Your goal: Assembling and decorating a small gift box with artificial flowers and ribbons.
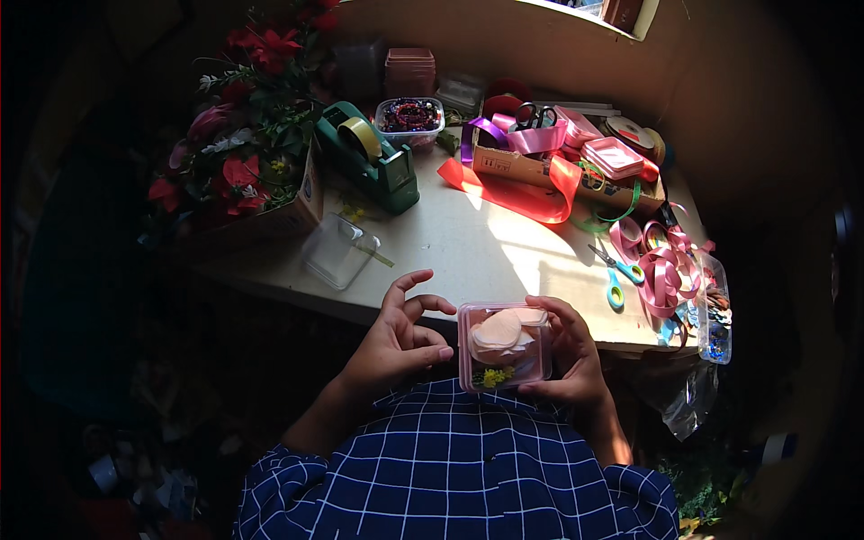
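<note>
My right hand grips a small pink plastic box by its right side, just off the table's near edge. Inside the box are a cream artificial flower and a sprig of small yellow blossoms. A clear cover appears to lie over them. My left hand is beside the box's left side, fingers apart and curled, holding nothing. Ahead of that hand, a loose clear plastic lid lies on the table with a strip of tape across its right edge.
A green tape dispenser stands beside a carton of artificial flowers. Farther right, a cardboard box holds ribbons and pink containers. Blue-handled scissors lie near coiled pink ribbon. A bead tray overhangs the table's right edge.
</note>
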Available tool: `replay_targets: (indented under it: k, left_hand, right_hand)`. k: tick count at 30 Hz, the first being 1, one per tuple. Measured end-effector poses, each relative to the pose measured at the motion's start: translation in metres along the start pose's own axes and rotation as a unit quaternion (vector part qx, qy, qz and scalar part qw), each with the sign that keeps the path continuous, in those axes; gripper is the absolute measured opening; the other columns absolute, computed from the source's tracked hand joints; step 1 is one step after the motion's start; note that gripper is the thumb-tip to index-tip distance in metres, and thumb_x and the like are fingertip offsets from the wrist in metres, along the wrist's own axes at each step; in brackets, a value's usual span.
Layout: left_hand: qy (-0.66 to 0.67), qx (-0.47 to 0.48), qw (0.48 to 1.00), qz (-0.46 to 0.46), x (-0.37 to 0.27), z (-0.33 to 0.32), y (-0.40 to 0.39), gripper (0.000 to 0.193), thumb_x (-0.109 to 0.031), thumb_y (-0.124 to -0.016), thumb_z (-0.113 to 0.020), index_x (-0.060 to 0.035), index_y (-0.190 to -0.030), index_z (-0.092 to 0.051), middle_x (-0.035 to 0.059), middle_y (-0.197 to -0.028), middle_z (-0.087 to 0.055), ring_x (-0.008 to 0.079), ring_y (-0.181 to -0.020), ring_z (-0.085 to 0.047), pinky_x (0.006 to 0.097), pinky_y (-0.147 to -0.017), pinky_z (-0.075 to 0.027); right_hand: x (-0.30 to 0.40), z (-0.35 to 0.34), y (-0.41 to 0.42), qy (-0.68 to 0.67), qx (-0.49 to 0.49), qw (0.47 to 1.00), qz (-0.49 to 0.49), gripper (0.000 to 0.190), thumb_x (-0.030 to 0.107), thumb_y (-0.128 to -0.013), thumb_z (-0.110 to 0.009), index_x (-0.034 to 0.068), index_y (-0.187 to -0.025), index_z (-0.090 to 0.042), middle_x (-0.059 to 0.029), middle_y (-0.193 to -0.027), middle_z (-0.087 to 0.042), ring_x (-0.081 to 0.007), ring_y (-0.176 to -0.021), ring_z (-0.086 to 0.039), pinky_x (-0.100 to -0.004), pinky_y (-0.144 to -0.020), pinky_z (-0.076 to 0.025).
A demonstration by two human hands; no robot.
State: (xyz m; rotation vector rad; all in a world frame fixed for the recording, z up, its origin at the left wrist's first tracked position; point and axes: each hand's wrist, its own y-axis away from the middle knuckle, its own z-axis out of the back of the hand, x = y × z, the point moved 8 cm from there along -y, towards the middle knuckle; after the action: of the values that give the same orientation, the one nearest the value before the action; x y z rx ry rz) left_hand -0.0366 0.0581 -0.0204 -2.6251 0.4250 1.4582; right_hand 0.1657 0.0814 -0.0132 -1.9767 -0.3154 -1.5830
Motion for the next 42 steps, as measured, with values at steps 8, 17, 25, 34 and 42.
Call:
replay_targets:
  k: [8,17,25,34,42]
  left_hand:
    - [-0.018,-0.004,1.0,0.007,0.002,-0.002,0.0,0.092,0.01,-0.079,-0.069,-0.0093,-0.146,-0.01,0.0162,-0.122,-0.046,0.0108,-0.082,-0.065,0.0211,-0.074,-0.054]
    - [-0.034,-0.008,0.999,-0.004,-0.004,-0.004,0.002,0.093,0.011,-0.078,-0.069,-0.0086,-0.146,-0.008,0.0166,-0.122,-0.046,0.0098,-0.081,-0.064,0.021,-0.075,-0.054]
    - [-0.031,-0.016,0.999,-0.01,-0.007,-0.002,0.003,0.094,0.011,-0.077,-0.07,-0.0083,-0.146,-0.01,0.017,-0.124,-0.046,0.0101,-0.081,-0.065,0.0208,-0.075,-0.054]
    - [-0.041,-0.01,0.999,0.003,-0.004,-0.006,0.001,0.094,0.009,-0.076,-0.073,-0.0088,-0.146,-0.012,0.0159,-0.123,-0.046,0.0093,-0.08,-0.065,0.0201,-0.074,-0.055]
    - [-0.078,-0.012,0.997,0.025,0.002,-0.003,0.0,0.091,0.006,-0.076,-0.075,-0.0077,-0.145,-0.017,0.0142,-0.119,-0.05,0.0085,-0.079,-0.064,0.0189,-0.072,-0.054]
  right_hand:
    - [0.001,-0.003,-0.001,0.004,0.014,1.0,0.015,0.096,0.009,-0.059,-0.091,0.002,-0.14,-0.04,-0.014,-0.14,-0.042,-0.0232,-0.126,-0.048,-0.0378,-0.104,-0.043]
    - [0.0,-0.001,0.0,0.016,0.012,1.0,0.022,0.095,0.008,-0.059,-0.09,0.002,-0.14,-0.04,-0.0145,-0.14,-0.042,-0.0229,-0.127,-0.048,-0.0375,-0.102,-0.044]
    - [0.0,-0.003,0.0,0.024,0.025,0.999,0.027,0.096,0.008,-0.059,-0.09,0.002,-0.14,-0.04,-0.0146,-0.14,-0.043,-0.0228,-0.128,-0.047,-0.0368,-0.102,-0.044]
    - [0.001,-0.004,0.001,0.024,0.034,0.999,0.034,0.097,0.008,-0.058,-0.091,0.002,-0.14,-0.041,-0.0153,-0.142,-0.042,-0.0232,-0.129,-0.047,-0.0361,-0.102,-0.044]
    - [0.009,-0.005,0.003,0.07,0.043,0.993,0.083,0.094,0.008,-0.057,-0.092,0.002,-0.137,-0.044,-0.0175,-0.139,-0.046,-0.0272,-0.132,-0.045,-0.0378,-0.105,-0.042]
